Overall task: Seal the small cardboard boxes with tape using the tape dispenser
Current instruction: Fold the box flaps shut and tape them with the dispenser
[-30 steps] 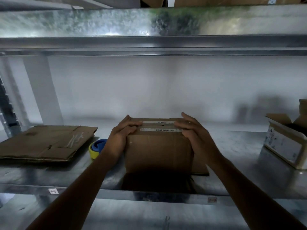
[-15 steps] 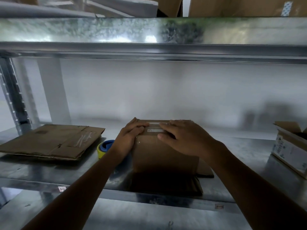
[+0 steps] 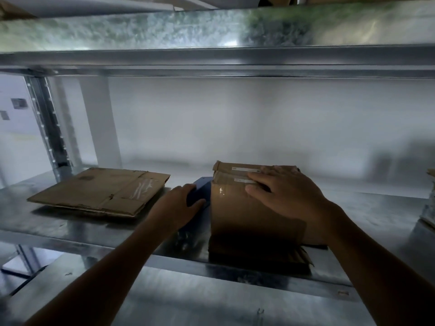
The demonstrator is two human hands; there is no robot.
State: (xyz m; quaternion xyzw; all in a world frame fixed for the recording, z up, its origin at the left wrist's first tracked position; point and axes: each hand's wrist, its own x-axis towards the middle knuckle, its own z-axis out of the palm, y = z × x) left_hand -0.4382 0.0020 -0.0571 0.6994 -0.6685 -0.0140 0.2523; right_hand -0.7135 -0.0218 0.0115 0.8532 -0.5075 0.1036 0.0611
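While right hand (image 3: 290,196) lies atop box (image 3: 235,217), left hand (image 3: 180,207) grips tape dispenser (image 3: 203,186).

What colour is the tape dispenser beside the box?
Blue. The tape dispenser shows in the head view, gripped by the left hand.

Shows brown on the cardboard box (image 3: 237,222), white label strips (image 3: 244,169) atop it, blue on the tape dispenser (image 3: 202,187) left of it, mottled silver-grey on the shelf (image 3: 379,208) beneath.
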